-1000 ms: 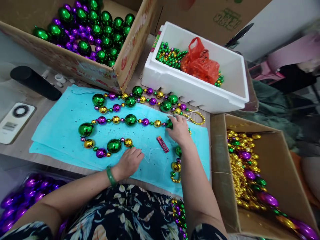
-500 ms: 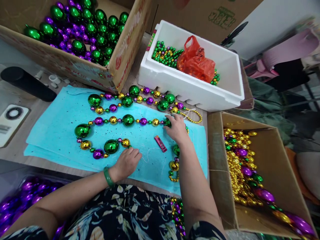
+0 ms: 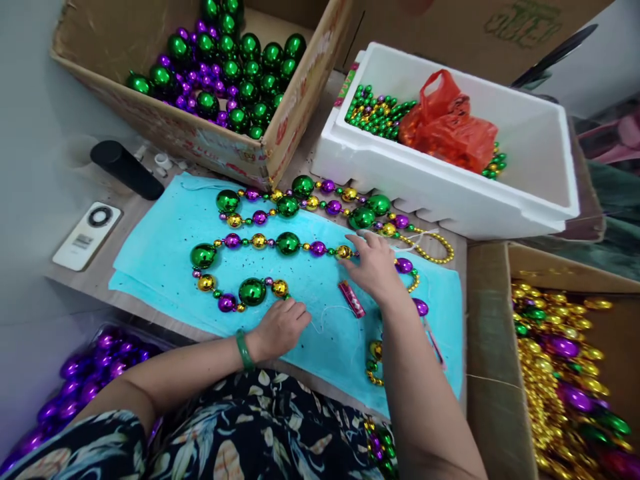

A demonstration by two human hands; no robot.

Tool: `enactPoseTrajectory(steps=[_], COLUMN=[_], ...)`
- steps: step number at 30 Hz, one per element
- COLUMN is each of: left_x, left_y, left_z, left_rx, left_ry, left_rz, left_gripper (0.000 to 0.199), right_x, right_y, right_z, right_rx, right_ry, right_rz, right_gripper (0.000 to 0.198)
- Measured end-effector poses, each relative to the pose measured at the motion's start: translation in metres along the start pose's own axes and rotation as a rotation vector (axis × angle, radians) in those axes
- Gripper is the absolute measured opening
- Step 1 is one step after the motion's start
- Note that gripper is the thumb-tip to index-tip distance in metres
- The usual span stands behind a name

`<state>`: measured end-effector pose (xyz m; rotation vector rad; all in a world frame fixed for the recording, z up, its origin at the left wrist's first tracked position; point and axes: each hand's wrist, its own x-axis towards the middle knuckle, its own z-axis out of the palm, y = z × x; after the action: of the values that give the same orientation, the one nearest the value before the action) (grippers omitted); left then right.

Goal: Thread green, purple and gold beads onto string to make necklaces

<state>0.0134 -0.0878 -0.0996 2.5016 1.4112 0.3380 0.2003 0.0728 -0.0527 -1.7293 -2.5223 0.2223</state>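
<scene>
A long bead necklace [image 3: 288, 244] of green, gold and purple balls curves across a light blue cloth [image 3: 165, 233]. My left hand [image 3: 280, 327], with a green bangle on its wrist, is closed around the necklace's near end, just past a gold ball. Over the upper run, my right hand [image 3: 370, 267] curls thumb and fingers about the strand; the beads beneath it are hidden. Between the hands lies a small dark pink packet [image 3: 353, 299] beside a loose white thread [image 3: 325, 309]. Behind them, another bead strand [image 3: 287, 207] lies along the cloth's far edge.
A cardboard box [image 3: 200, 140] of green and purple beads stands at back left. Beside it, a white foam box [image 3: 445, 190] holds beads and a red plastic bag [image 3: 450, 127]. Another box [image 3: 493, 347] with gold beads is right. A white device [image 3: 87, 237] sits left.
The camera view has swung, so the whole scene appears further right. My left hand keeps its hold on the end. Beneath my right hand, the green ball that showed is now covered.
</scene>
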Motion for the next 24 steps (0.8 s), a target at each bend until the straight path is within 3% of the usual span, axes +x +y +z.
enactPoseTrajectory(steps=[9,16,24], left_x=[0.001,0.003,0.002], left_y=[-0.001,-0.003,-0.004], left_z=[-0.001,-0.001,-0.006], left_rx=[-0.013,-0.035,-0.061], left_ry=[-0.071,-0.044,-0.057], left_rz=[0.004,0.029,0.026], left_gripper=[0.010,0.016,0.019], right_x=[0.022,0.027,0.038], right_y=[-0.056,-0.085,-0.100], right_z=[0.018,0.021,0.023], right_rx=[0.109,0.085,0.031], right_ry=[-0.041,-0.012,-0.035], right_rz=[-0.235,-0.401,-0.361], right_gripper=[0.049,0.061,0.056])
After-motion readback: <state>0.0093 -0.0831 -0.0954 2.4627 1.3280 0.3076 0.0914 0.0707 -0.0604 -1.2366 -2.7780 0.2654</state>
